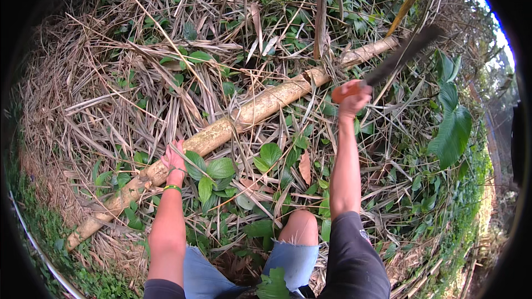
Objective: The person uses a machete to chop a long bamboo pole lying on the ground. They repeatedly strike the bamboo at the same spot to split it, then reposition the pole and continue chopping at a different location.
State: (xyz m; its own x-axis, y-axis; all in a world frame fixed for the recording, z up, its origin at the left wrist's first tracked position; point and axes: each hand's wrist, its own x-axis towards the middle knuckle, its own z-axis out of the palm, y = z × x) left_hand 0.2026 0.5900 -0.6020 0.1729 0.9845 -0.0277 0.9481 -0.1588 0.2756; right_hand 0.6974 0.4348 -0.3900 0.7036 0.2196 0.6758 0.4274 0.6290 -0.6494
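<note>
Diagonally across a bed of dry stalks [105, 91] lies a thick pole [266, 105], running from low on the left to high on the right. It is straight, pale yellow and mottled with brown and whitish patches, with raised rings dividing it into sections. A dark, broken-edged notch [307, 77] opens in its side, right of its middle. The left hand [174, 160] rests on the pole left of its middle, fingers laid against the bark; whether they curl underneath, I cannot tell. A green-and-yellow wristband [172, 187] sits just below that hand. Near the pole's right part, on its near side, the right hand [354, 99] has its fingers closed around the orange handle of a machete [403, 55], whose dark, blurred blade points up and right. Green leaves [220, 168] grow beside the pole, close to the left hand.
</note>
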